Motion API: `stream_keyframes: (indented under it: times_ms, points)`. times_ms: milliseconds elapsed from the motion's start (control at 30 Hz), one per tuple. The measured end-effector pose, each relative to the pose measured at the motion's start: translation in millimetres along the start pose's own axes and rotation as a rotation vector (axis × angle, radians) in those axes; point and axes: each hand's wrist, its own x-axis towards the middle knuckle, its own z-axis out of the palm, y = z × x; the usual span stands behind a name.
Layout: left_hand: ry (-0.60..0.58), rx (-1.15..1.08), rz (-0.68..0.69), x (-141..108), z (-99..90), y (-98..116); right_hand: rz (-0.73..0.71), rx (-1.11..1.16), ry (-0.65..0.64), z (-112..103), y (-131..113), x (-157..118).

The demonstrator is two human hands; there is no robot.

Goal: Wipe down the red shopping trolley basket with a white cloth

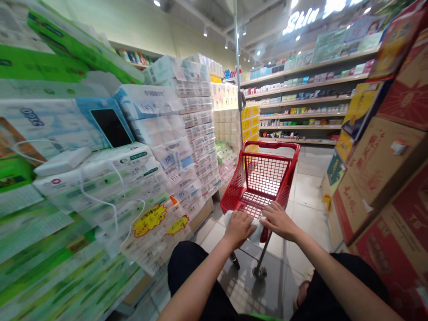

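Observation:
A red plastic shopping cart (267, 171) with a lattice basket stands in front of me on the tiled floor. My left hand (239, 228) rests palm down on a whitish cloth (256, 234) at the cart's near edge, its fingertips pointing forward. Just to the right, my right hand (278, 220) reaches over the same edge with its fingers spread, the fingertips touching the cloth and the rim. The cloth lies partly hidden under both hands. The cart's wheels show below on the floor.
Tall stacks of tissue packs (174, 151) rise on the left, with a black-screened phone (111, 128) and white cables on them. Cardboard cartons (377, 160) are piled on the right. Stocked shelves (301, 116) and a glass door's handle (241, 101) are ahead.

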Motion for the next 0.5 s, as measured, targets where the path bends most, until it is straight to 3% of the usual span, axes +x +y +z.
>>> stream_keyframes:
  times_ms: [133,267,367,500]
  points:
    - [0.044,0.008,-0.040,13.3,15.2,38.9,0.010,-0.018,-0.001,1.1,4.5,-2.4]
    - [0.071,0.012,-0.072,17.4,20.6,53.0,0.024,-0.009,0.003,-1.7,9.2,-8.8]
    - [0.044,-0.002,0.001,13.1,14.4,44.1,0.018,0.034,-0.003,-4.8,8.7,-13.0]
    - [-0.031,-0.020,0.143,0.2,-4.0,5.3,-0.008,0.090,-0.019,-6.3,2.8,-15.5]
